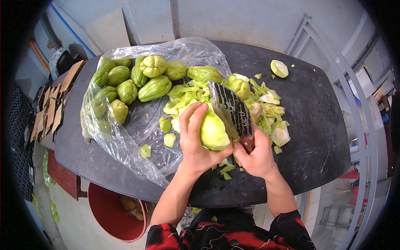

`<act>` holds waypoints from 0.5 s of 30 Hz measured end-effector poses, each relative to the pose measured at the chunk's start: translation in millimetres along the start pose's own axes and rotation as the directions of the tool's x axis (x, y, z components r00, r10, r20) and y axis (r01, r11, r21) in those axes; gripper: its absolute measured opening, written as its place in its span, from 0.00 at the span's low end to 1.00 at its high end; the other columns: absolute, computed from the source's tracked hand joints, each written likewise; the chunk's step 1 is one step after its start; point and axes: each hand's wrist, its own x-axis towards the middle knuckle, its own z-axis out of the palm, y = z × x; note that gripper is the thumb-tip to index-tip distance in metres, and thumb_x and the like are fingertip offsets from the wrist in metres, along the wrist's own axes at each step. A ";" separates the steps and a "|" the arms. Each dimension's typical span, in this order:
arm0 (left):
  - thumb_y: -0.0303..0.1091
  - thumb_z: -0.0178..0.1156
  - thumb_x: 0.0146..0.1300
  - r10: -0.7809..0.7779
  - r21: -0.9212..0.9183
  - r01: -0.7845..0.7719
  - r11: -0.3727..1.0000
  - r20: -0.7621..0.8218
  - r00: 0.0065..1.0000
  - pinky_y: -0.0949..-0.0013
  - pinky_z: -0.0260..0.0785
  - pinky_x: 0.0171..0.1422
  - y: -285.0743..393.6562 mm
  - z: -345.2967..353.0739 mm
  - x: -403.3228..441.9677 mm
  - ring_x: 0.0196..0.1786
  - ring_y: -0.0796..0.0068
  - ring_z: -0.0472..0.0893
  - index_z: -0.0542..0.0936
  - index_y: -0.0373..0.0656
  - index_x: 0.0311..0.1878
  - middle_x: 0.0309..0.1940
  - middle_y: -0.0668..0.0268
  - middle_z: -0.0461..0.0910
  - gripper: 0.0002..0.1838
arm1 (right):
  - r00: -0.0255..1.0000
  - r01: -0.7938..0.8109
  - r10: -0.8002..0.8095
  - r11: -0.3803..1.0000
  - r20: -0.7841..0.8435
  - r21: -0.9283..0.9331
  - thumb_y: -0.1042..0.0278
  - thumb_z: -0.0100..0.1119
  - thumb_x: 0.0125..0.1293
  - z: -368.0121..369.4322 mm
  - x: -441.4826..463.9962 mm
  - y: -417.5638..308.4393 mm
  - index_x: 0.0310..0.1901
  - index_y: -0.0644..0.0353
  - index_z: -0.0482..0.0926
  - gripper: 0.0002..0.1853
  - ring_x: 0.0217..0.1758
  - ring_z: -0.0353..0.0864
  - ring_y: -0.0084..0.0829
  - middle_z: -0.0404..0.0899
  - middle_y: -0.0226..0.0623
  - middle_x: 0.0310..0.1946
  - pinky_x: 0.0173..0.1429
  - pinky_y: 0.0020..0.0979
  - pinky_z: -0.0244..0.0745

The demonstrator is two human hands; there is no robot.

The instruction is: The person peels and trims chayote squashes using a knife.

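Observation:
A mostly peeled, pale green chayote (212, 132) rests in my left hand (195, 139), whose fingers wrap round its left side and underside. My right hand (257, 154) is closed on the wooden handle of a broad, dark-bladed knife (234, 109). The blade stands tilted along the right side of the chayote, with its tip up and away from me. Behind and beside the hands lies a heap of green peelings (183, 96) and cut pieces. Whole unpeeled chayotes (155, 88) are piled on a clear plastic bag (125, 143) at the left.
The dark table (308, 137) has a cut chayote piece (279, 68) at its back right. Below the table's front left edge stands a red bucket (114, 214) with some pieces inside. A metal rail (360, 125) runs along the right; a wall rises behind.

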 end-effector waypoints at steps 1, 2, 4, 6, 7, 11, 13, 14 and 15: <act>0.33 0.78 0.34 0.003 0.010 -0.003 1.000 -0.006 1.000 0.49 0.68 0.68 1.5 0.2 0.2 0.62 0.46 0.75 0.68 0.35 0.68 0.61 0.48 0.74 0.51 | 1.000 -0.007 0.007 1.000 -0.004 0.012 0.76 0.63 0.62 0.8 0.0 -0.4 0.47 0.68 0.75 0.13 0.16 0.69 0.18 0.73 0.29 0.16 0.24 0.27 0.64; 0.33 0.78 0.34 0.007 0.020 -0.007 1.000 -0.012 1.000 0.49 0.68 0.68 2.4 0.5 0.3 0.62 0.46 0.75 0.68 0.35 0.68 0.60 0.48 0.74 0.51 | 1.000 -0.013 0.013 1.000 -0.008 0.024 0.76 0.63 0.62 1.2 0.2 -0.6 0.48 0.68 0.75 0.13 0.16 0.69 0.18 0.73 0.29 0.16 0.24 0.27 0.64; 0.33 0.77 0.34 0.017 0.031 -0.017 0.999 -0.018 1.000 0.49 0.68 0.68 1.6 1.3 0.3 0.62 0.46 0.75 0.68 0.35 0.68 0.60 0.48 0.74 0.51 | 1.000 -0.008 0.008 1.000 0.000 0.010 0.76 0.63 0.62 0.7 1.3 0.6 0.48 0.68 0.75 0.14 0.17 0.69 0.17 0.74 0.29 0.16 0.24 0.27 0.64; 0.32 0.77 0.34 0.027 0.046 -0.026 0.999 -0.024 0.999 0.49 0.68 0.68 -0.2 1.0 0.5 0.62 0.46 0.75 0.68 0.35 0.68 0.60 0.48 0.74 0.51 | 1.000 -0.002 0.002 1.000 0.011 -0.003 0.76 0.63 0.62 0.6 1.0 0.4 0.48 0.68 0.75 0.14 0.17 0.70 0.17 0.74 0.29 0.16 0.24 0.27 0.64; 0.32 0.76 0.34 0.009 0.063 -0.007 0.998 -0.042 0.999 0.50 0.68 0.68 -1.9 -0.2 1.2 0.62 0.46 0.75 0.68 0.35 0.68 0.60 0.48 0.74 0.51 | 0.999 -0.023 0.023 1.000 0.023 0.008 0.77 0.62 0.62 0.1 0.2 -0.7 0.48 0.68 0.75 0.13 0.17 0.70 0.17 0.74 0.30 0.17 0.24 0.27 0.64; 0.31 0.76 0.34 -0.093 0.071 0.100 0.992 -0.107 0.990 0.53 0.70 0.66 -20.3 -6.9 4.4 0.60 0.49 0.76 0.68 0.36 0.68 0.59 0.49 0.73 0.50 | 0.996 -0.080 0.078 0.996 0.044 0.035 0.77 0.62 0.62 -6.0 -3.5 -3.8 0.47 0.67 0.76 0.12 0.19 0.71 0.16 0.76 0.29 0.19 0.25 0.25 0.65; 0.34 0.77 0.36 -0.228 0.053 0.238 0.970 -0.142 0.963 0.55 0.70 0.65 -26.6 -11.9 3.8 0.59 0.49 0.76 0.68 0.36 0.68 0.58 0.49 0.73 0.50 | 0.994 -0.101 0.098 0.993 0.054 0.054 0.77 0.62 0.63 -9.2 -4.0 -7.6 0.46 0.67 0.76 0.11 0.19 0.71 0.16 0.76 0.28 0.19 0.25 0.25 0.65; 0.34 0.77 0.36 -0.227 0.055 0.237 0.970 -0.145 0.963 0.55 0.70 0.65 -28.2 -13.6 4.1 0.59 0.49 0.76 0.68 0.36 0.68 0.58 0.49 0.73 0.50 | 0.991 -0.124 0.120 0.990 0.061 0.071 0.77 0.61 0.63 -10.7 -4.2 -8.7 0.45 0.66 0.76 0.10 0.20 0.71 0.15 0.76 0.27 0.20 0.26 0.25 0.65; 0.34 0.78 0.37 -0.341 -0.034 0.340 0.940 -0.164 0.926 0.56 0.70 0.65 -29.7 -14.9 4.5 0.58 0.52 0.77 0.68 0.36 0.69 0.57 0.50 0.74 0.50 | 0.995 -0.095 0.091 0.993 0.052 0.071 0.76 0.62 0.63 -10.9 -4.1 -4.0 0.43 0.65 0.76 0.08 0.21 0.71 0.14 0.76 0.26 0.20 0.26 0.25 0.65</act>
